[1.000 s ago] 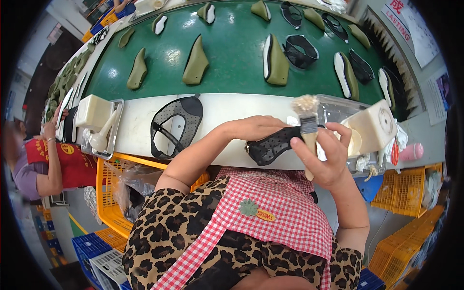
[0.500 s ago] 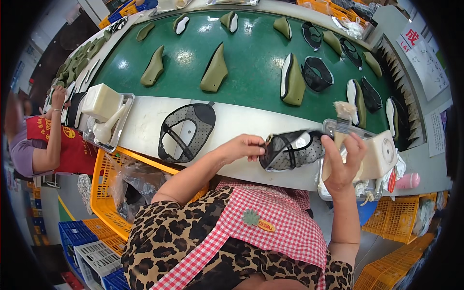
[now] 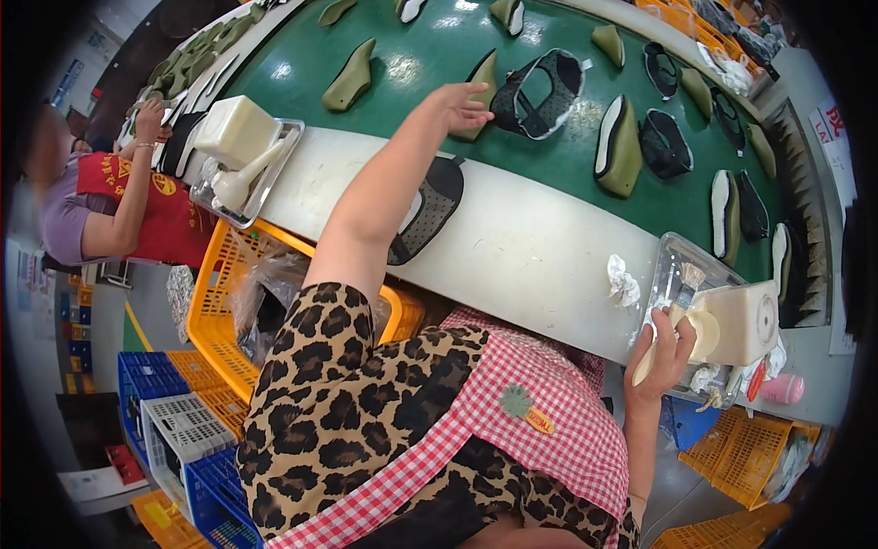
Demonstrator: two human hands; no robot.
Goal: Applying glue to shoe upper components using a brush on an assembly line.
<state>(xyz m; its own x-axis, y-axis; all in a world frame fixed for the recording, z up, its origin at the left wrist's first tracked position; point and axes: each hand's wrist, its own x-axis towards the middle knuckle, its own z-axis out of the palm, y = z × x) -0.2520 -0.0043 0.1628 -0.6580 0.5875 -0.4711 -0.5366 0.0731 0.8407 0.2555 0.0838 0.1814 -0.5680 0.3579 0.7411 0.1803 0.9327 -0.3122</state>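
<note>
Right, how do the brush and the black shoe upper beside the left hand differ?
The brush is held in the right hand, while the shoe upper lies on the green surface beside the left hand. The brush has a pale handle; the shoe upper is black with dotted mesh. The brush is long and narrow; the shoe upper forms a wide open loop. Each has a hand close by.

We note the black mesh upper (image 3: 560,91), previously between both hands, now on the green surface (image 3: 549,157) beside the opened left hand (image 3: 463,108); the right hand (image 3: 666,352) has lowered the brush (image 3: 683,298).
</note>
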